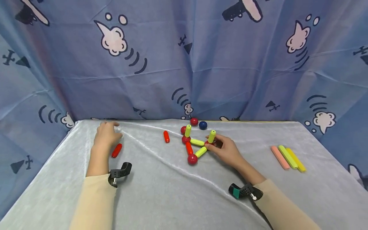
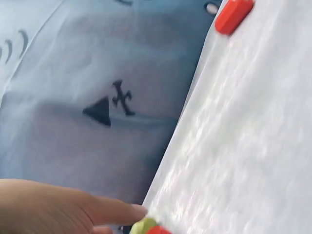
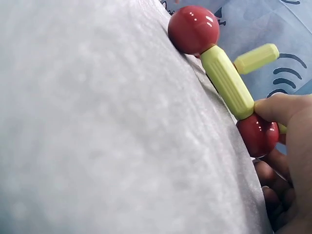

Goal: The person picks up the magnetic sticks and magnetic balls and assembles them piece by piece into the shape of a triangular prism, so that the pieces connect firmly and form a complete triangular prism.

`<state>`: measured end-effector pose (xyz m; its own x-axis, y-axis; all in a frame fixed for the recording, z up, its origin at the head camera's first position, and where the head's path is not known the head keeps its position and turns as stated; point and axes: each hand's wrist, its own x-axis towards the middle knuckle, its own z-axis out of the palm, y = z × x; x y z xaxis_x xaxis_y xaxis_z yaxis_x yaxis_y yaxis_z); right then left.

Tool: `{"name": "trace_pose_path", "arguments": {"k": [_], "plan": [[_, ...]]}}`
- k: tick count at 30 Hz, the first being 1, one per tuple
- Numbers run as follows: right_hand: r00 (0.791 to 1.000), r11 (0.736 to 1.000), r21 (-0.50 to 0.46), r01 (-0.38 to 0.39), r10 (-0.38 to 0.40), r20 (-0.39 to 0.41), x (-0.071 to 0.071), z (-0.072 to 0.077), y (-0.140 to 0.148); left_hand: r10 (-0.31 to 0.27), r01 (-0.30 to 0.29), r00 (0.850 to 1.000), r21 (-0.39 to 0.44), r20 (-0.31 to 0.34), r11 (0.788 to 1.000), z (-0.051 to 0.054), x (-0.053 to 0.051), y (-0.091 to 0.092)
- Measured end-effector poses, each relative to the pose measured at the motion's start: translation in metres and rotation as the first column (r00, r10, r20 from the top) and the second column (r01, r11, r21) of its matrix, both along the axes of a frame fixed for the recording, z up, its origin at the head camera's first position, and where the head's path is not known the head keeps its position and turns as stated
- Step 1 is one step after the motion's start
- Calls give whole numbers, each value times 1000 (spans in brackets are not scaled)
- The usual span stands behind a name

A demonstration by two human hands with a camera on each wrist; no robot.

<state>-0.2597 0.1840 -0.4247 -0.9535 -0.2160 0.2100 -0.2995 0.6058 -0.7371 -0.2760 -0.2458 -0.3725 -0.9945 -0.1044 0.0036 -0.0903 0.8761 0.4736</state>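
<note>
My right hand (image 1: 227,150) pinches a glossy red ball (image 3: 258,136) at the right corner of a stick-and-ball frame. Yellow-green rods (image 1: 201,152) and a red rod (image 1: 189,148) join its balls, including the near red ball (image 1: 192,159). Two yellow-green rods stand upright, one on the held ball (image 1: 211,136) and one on the far-left ball (image 1: 188,131). At the table's far left, my left hand (image 1: 107,134) has thumb and forefinger spread apart, beside a loose red rod (image 1: 117,150). In the left wrist view, a yellow-green piece (image 2: 143,226) shows partly below its fingertip.
Another red rod (image 1: 166,136) lies left of the frame. Behind it are a red ball (image 1: 194,121) and a dark blue ball (image 1: 203,125). Salmon (image 1: 280,157), light green (image 1: 288,157) and yellow (image 1: 296,160) sticks lie at right. A patterned blue curtain (image 1: 161,89) hangs behind the table.
</note>
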Motion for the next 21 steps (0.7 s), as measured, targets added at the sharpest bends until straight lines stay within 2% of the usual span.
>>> {"name": "trace_pose_path", "arguments": {"k": [3, 6, 10, 13, 16, 18, 21], "plan": [[1000, 1000, -7, 1, -1, -3, -1, 0, 0, 24, -23, 998, -11, 62, 1000, -1, 3, -10], [1000, 1000, -9, -12, 12, 0, -1, 0, 0, 18, -17, 997, -13, 79, 1000, -3, 4, -12], [998, 998, -33, -54, 54, 12, -1, -2, 2, -6, 6, 1000, 16, 26, 1000, -1, 4, -4], [996, 996, -48, -81, 82, 22, -1, -2, 3, -57, 60, 998, 102, -34, 993, 2, 0, 9], [995, 994, -52, -94, 95, 30, -2, -2, 3, -136, 153, 987, 244, -84, 958, 7, -6, 34], [995, 994, -50, -97, 99, 34, -2, -1, 3, -198, 225, 974, 329, -114, 917, 10, -9, 57], [994, 994, -47, -103, 105, 38, -2, -1, 4, -310, 341, 940, 415, -143, 843, 13, -9, 97]]}}
